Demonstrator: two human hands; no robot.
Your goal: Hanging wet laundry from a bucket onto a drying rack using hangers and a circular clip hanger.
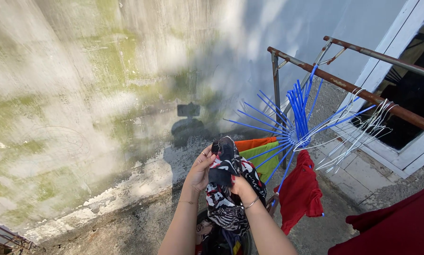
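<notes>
Both of my hands hold up a damp patterned garment [226, 189] in black, white and red. My left hand [201, 169], with a ring, grips its upper edge. On the garment's right side my right hand [242, 186], wearing a bracelet, is closed on the cloth. The garment hangs down over a dark basin [212, 241] of clothes by my legs. Just right of my hands stands a blue radial drying hanger [294, 134] with a red shirt [301, 191], a green cloth [264, 156] and an orange cloth [254, 143] on it.
A rusty metal rail frame [354, 89] crosses the upper right with white wire hangers [363, 130] on it. A stained concrete wall [89, 104] fills the left. A dark red cloth [396, 229] hangs at the lower right, near a white-framed window [410, 141].
</notes>
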